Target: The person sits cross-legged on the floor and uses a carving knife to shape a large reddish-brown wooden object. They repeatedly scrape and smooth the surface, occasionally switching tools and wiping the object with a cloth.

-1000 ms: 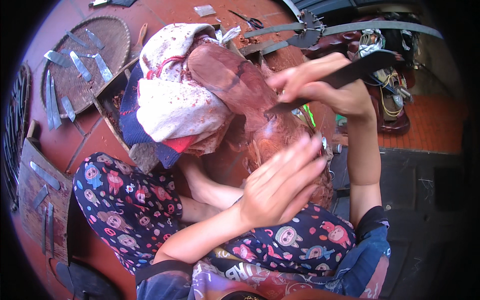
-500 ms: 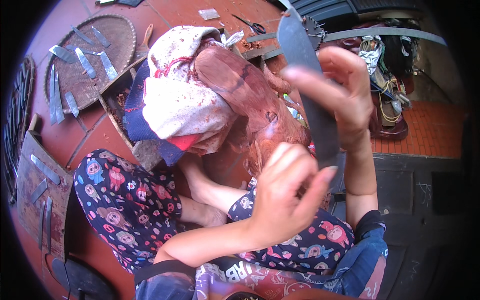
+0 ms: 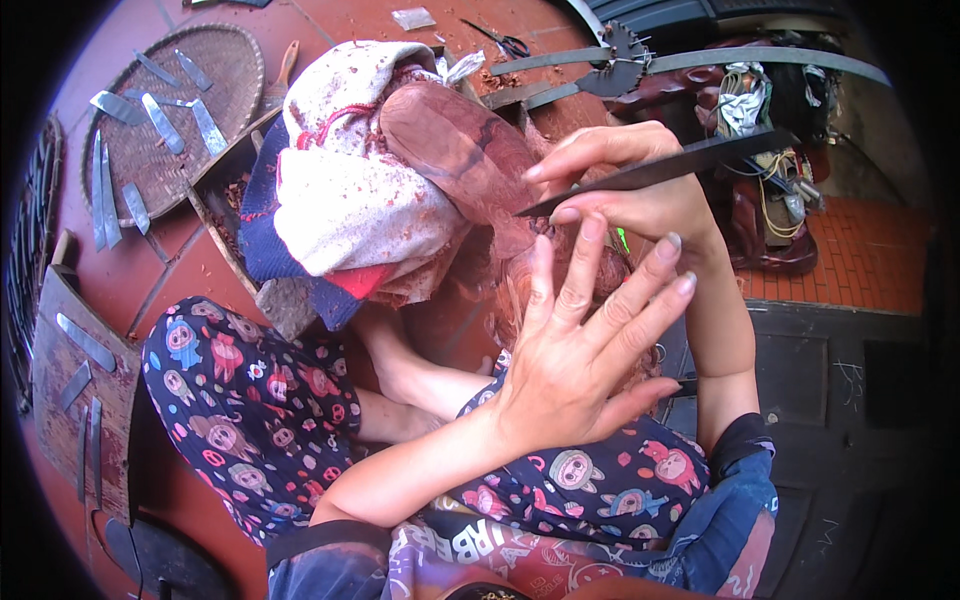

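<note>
A long, flat, dark metal blade (image 3: 690, 165) is pinched between the thumb and fingers of my right hand (image 3: 640, 185). Its narrow end points left, close over the reddish carved wood piece (image 3: 450, 140); whether it touches the wood I cannot tell. My left hand (image 3: 590, 350) is open, its fingers spread, in front of the lower part of the wood and partly hiding it. The wood's upper part leans on a bundle of white cloth (image 3: 350, 215) dusted with shavings and tied with red cord. Blue and red fabric (image 3: 270, 230) shows beneath the cloth.
At the left, a round woven tray (image 3: 180, 190) holds several metal blades. More blades lie on a worn board (image 3: 75, 400) nearer me. Scissors (image 3: 510, 45) lie on the tiled floor at the back, near a toothed disc (image 3: 617, 60). A dark panelled surface (image 3: 790, 400) is at the right.
The blade has swung from upright to nearly level, its narrow end now by the wood. My right hand has turned with it. My left hand's curled fingers have spread apart.
</note>
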{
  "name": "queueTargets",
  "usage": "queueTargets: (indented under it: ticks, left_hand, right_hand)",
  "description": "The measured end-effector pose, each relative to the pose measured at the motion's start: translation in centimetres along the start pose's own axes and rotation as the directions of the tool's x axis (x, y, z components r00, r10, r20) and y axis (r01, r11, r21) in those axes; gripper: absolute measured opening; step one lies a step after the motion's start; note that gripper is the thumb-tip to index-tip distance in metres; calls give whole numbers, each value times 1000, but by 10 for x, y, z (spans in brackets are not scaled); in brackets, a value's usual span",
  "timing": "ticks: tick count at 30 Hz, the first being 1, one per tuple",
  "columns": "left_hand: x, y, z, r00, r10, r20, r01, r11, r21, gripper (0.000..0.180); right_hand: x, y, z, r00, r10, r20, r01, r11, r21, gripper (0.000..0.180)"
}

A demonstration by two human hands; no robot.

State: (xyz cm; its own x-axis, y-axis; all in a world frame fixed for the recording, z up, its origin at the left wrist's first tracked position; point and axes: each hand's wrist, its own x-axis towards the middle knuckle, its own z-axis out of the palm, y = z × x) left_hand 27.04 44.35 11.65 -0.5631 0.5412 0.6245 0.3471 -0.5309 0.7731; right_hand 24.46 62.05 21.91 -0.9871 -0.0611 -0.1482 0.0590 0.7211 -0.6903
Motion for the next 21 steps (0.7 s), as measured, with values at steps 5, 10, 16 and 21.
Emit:
queueTargets:
  ticks: [5,10,16,21]
  left_hand:
    - [-3,-13,3,999,-26,-22,26,1000,4,78]
    - [4,-26,3,997,-27,-67,26,999,-20,76]
    - [1,-16,0,998,-26,-50,27,999,25,74]
    - [15,-34,2,998,4,-59,-4,1000,4,75]
  right_hand:
    - [5,8,10,985,-164,57,168,983,-77,14]
    - [8,15,12,974,-204,101,212,974,-79,17]
    - [6,13,18,983,-157,91,165,981,-96,11]
    - [5,18,16,997,-65,-35,68,992,102,10]
